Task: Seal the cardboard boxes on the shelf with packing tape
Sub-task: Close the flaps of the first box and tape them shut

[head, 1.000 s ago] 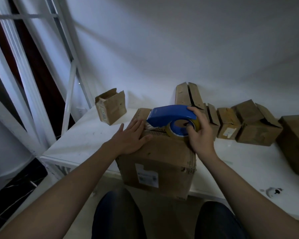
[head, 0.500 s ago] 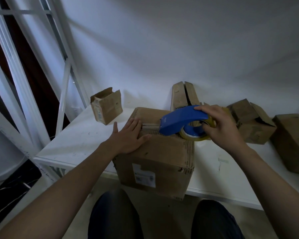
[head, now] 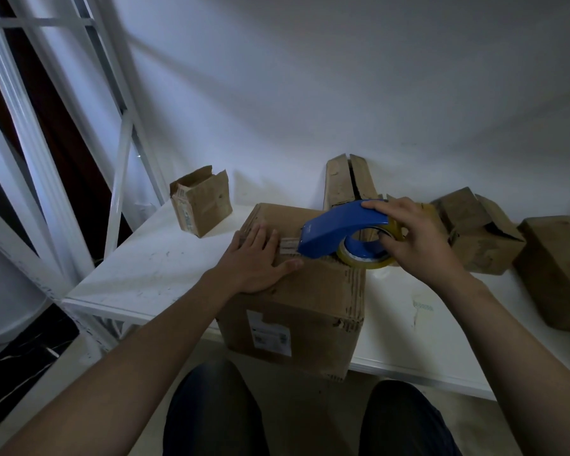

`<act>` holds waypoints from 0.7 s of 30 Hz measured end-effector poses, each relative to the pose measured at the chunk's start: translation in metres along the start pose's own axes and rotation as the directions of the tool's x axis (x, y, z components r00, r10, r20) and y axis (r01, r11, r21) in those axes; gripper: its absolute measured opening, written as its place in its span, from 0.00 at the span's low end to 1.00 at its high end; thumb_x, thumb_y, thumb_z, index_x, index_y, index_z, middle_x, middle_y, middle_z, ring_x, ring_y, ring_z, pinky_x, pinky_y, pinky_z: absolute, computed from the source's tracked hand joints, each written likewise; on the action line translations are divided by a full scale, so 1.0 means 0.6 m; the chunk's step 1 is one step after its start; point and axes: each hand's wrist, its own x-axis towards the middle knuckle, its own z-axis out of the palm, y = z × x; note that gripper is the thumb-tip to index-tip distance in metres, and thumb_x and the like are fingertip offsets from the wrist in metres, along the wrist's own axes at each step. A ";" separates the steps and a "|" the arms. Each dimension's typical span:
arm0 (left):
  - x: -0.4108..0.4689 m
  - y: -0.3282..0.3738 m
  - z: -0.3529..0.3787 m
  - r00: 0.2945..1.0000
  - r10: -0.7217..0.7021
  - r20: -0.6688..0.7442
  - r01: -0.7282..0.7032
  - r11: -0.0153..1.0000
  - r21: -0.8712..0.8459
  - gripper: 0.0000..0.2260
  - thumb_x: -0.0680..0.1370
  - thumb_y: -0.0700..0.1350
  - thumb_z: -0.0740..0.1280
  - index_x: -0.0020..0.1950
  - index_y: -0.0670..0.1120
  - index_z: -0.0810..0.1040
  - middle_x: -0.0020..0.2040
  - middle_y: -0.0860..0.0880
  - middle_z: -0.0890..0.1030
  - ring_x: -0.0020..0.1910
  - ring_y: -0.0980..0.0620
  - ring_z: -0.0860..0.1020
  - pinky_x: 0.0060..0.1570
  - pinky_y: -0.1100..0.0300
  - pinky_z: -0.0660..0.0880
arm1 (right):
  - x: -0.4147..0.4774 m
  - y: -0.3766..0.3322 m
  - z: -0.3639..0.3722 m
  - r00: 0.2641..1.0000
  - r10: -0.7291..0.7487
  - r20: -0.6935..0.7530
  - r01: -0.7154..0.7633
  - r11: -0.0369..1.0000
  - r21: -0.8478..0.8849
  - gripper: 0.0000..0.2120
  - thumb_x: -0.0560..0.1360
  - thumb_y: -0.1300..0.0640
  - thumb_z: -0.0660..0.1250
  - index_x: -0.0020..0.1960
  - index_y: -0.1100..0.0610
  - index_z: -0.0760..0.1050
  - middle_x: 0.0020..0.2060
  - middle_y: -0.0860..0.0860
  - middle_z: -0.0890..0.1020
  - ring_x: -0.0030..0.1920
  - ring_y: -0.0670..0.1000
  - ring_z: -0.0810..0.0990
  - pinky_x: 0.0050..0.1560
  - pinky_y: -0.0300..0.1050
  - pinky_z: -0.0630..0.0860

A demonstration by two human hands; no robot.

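Head cam is all I've got here, so: the big cardboard box [head: 310, 301] sits at the front of the white shelf [head: 139, 271], its near face with the white label [head: 269, 332] poking out past the shelf's front edge. The left grip [head: 254, 261] is fully spread, fingers straight, palm flat on the left part of the box top and pressing down, not wrapped around anything. The fingertips lie right by a short pale strip of tape [head: 288, 246] that runs along the top to the nose of the blue tape dispenser [head: 339, 232]. The right grip [head: 418, 245] is curled tight around that dispenser, fingers over the back of the blue shell and thumb side down by the yellowish tape roll [head: 366, 258]. The dispenser's nose is on the box top, and the roll sits about over the top's right edge. Further back there's a small open box [head: 203, 200] on the left, a tall box with raised flaps [head: 349, 182] by the wall, and two more boxes [head: 474, 238] [head: 556, 271] off to the right. It's pretty dim, so I can't make out any seams.
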 end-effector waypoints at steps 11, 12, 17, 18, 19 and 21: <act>-0.003 0.002 -0.001 1.000 0.004 0.004 -0.004 1.000 0.015 0.46 0.71 0.76 0.37 0.82 0.49 0.40 0.81 0.45 0.35 0.80 0.48 0.36 0.77 0.43 0.36 | -0.054 0.058 -0.068 0.996 0.069 -0.048 -0.071 0.997 -0.023 0.35 0.69 0.74 0.72 0.68 0.44 0.76 0.58 0.52 0.76 0.58 0.53 0.75 0.62 0.52 0.73; -0.003 0.002 -0.002 1.000 0.002 0.006 -0.002 1.000 0.016 0.46 0.71 0.76 0.37 0.82 0.49 0.39 0.81 0.45 0.35 0.80 0.48 0.36 0.77 0.42 0.36 | -0.057 0.061 -0.066 0.996 0.072 -0.045 -0.072 0.997 -0.010 0.35 0.70 0.74 0.71 0.68 0.44 0.75 0.58 0.51 0.76 0.59 0.53 0.75 0.62 0.52 0.73; -0.010 0.026 -0.014 1.000 -0.025 0.019 0.024 0.999 0.031 0.49 0.69 0.77 0.36 0.82 0.48 0.39 0.81 0.45 0.36 0.80 0.44 0.35 0.76 0.38 0.36 | -0.057 0.064 -0.065 0.997 0.068 -0.036 -0.068 0.998 -0.001 0.35 0.70 0.75 0.70 0.67 0.43 0.75 0.58 0.50 0.75 0.59 0.52 0.74 0.62 0.48 0.72; -0.012 0.039 -0.017 1.000 -0.017 0.022 0.016 1.000 0.027 0.48 0.69 0.77 0.38 0.82 0.49 0.39 0.81 0.45 0.36 0.79 0.44 0.35 0.76 0.37 0.37 | -0.057 0.065 -0.065 0.997 0.068 -0.037 -0.068 0.998 -0.005 0.35 0.70 0.75 0.70 0.67 0.42 0.74 0.58 0.49 0.75 0.59 0.52 0.73 0.62 0.47 0.72; -0.013 0.056 -0.019 1.000 0.006 0.029 -0.007 1.000 0.024 0.48 0.70 0.76 0.39 0.82 0.49 0.39 0.81 0.46 0.36 0.80 0.44 0.36 0.76 0.37 0.37 | -0.057 0.065 -0.065 0.997 0.066 -0.035 -0.066 0.998 -0.011 0.35 0.70 0.75 0.70 0.67 0.42 0.74 0.58 0.49 0.74 0.60 0.51 0.73 0.62 0.47 0.72; -0.007 0.093 -0.020 0.996 0.078 0.051 -0.079 0.997 0.019 0.49 0.70 0.77 0.40 0.82 0.48 0.39 0.81 0.46 0.36 0.80 0.46 0.36 0.76 0.39 0.38 | -0.059 0.066 -0.065 0.997 0.067 -0.030 -0.068 0.998 -0.008 0.35 0.71 0.75 0.69 0.67 0.42 0.74 0.58 0.48 0.74 0.60 0.50 0.73 0.61 0.46 0.72</act>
